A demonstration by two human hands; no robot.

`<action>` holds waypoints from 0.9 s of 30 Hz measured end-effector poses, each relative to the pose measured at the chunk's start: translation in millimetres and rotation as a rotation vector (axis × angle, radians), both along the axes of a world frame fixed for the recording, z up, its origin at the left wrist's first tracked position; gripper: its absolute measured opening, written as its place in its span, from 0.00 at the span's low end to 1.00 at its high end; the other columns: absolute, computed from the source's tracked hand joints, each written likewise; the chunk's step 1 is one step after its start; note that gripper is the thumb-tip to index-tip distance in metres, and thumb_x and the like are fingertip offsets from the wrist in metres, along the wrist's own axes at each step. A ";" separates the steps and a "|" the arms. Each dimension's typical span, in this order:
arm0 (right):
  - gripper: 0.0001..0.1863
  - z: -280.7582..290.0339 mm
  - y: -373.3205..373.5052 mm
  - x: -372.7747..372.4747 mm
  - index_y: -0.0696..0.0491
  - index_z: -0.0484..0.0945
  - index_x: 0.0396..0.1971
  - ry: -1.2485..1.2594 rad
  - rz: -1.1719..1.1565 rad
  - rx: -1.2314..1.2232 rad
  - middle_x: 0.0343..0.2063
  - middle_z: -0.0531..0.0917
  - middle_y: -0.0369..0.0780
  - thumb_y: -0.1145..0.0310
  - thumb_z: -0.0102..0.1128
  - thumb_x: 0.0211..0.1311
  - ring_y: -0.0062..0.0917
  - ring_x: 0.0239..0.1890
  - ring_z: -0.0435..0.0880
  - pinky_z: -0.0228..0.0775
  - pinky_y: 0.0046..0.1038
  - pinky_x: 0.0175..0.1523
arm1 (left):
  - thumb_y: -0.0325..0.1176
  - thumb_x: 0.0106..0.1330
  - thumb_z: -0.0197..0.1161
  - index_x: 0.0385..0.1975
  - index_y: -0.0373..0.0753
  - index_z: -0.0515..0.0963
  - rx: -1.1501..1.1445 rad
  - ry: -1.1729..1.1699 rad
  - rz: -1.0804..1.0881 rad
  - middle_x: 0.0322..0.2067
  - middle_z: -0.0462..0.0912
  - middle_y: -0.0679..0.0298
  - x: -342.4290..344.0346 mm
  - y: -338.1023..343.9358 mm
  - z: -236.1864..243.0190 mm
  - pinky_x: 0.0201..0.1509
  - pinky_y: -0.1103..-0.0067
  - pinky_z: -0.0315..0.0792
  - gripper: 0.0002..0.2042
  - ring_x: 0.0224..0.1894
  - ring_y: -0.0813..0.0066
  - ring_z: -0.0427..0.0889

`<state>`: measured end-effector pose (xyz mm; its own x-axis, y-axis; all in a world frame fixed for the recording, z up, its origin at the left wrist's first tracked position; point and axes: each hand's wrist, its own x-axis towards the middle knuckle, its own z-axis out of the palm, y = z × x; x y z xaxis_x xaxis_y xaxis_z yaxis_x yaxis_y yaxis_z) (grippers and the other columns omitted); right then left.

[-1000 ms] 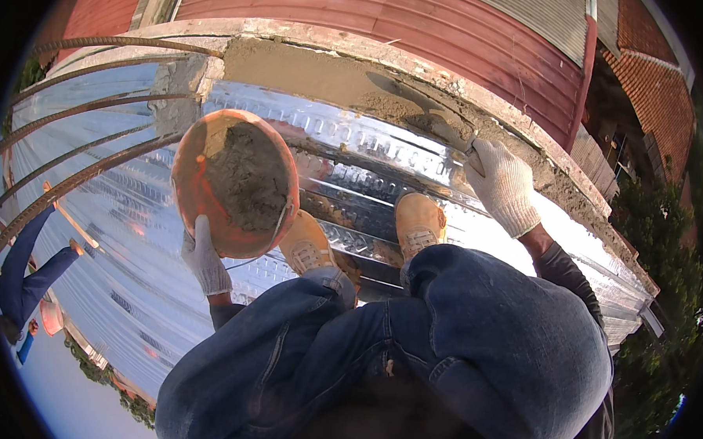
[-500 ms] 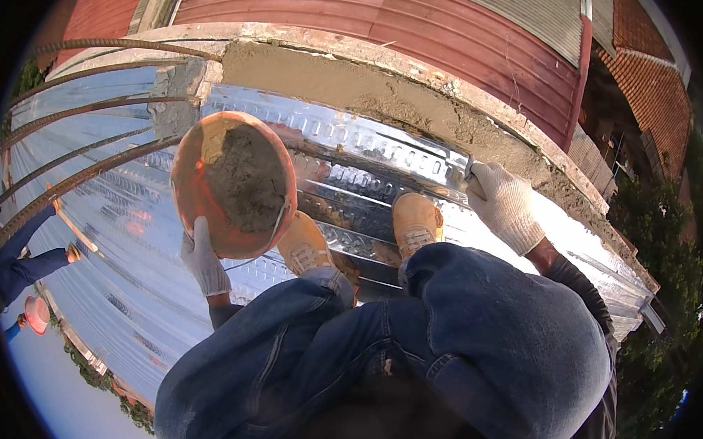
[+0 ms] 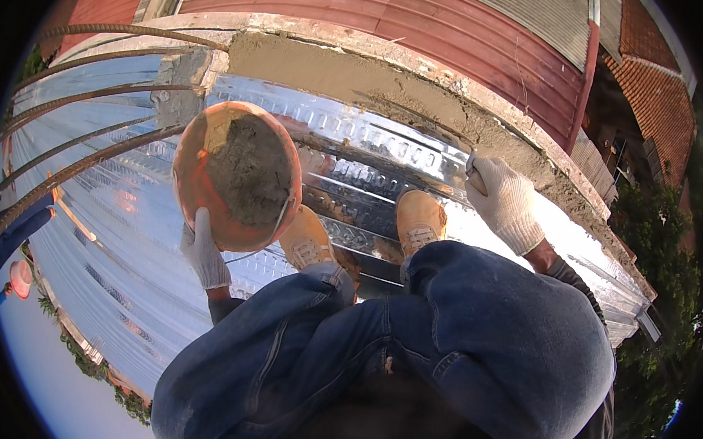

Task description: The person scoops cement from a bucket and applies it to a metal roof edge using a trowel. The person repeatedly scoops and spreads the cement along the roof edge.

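Two gloved hands busy: our left hand [image 3: 204,253] grips the orange mortar bowl [image 3: 236,173] by its rim, our right hand [image 3: 506,201] closes on a trowel handle at the wet mortar ledge [image 3: 408,87], so we're mid-spreading, next likely scooping more mortar.

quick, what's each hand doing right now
Left hand: closed on the orange bowl of mortar.
Right hand: closed on a tool handle.
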<state>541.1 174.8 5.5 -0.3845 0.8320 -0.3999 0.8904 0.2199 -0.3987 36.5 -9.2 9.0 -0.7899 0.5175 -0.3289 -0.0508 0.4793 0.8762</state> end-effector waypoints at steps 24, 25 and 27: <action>0.15 82.0 30.9 -77.7 0.55 0.85 0.47 0.269 0.279 -0.155 0.36 0.86 0.51 0.61 0.77 0.70 0.52 0.41 0.90 0.82 0.46 0.46 | 0.34 0.78 0.74 0.29 0.42 0.71 0.068 0.104 -0.088 0.28 0.68 0.78 76.5 34.7 33.8 0.36 0.81 0.61 0.18 0.33 0.87 0.62; 0.15 83.8 37.6 -92.9 0.55 0.84 0.45 0.277 0.336 -0.178 0.35 0.86 0.51 0.60 0.76 0.71 0.52 0.41 0.90 0.81 0.46 0.46 | 0.34 0.77 0.74 0.29 0.42 0.71 0.043 0.121 -0.092 0.28 0.68 0.78 75.9 26.6 36.6 0.36 0.80 0.61 0.17 0.33 0.87 0.63; 0.18 77.3 46.8 -116.8 0.56 0.83 0.40 0.276 0.427 -0.202 0.33 0.86 0.52 0.53 0.71 0.76 0.51 0.40 0.90 0.81 0.46 0.44 | 0.34 0.76 0.75 0.30 0.40 0.73 0.002 0.120 -0.086 0.29 0.70 0.77 78.8 15.7 39.1 0.36 0.80 0.63 0.16 0.33 0.86 0.64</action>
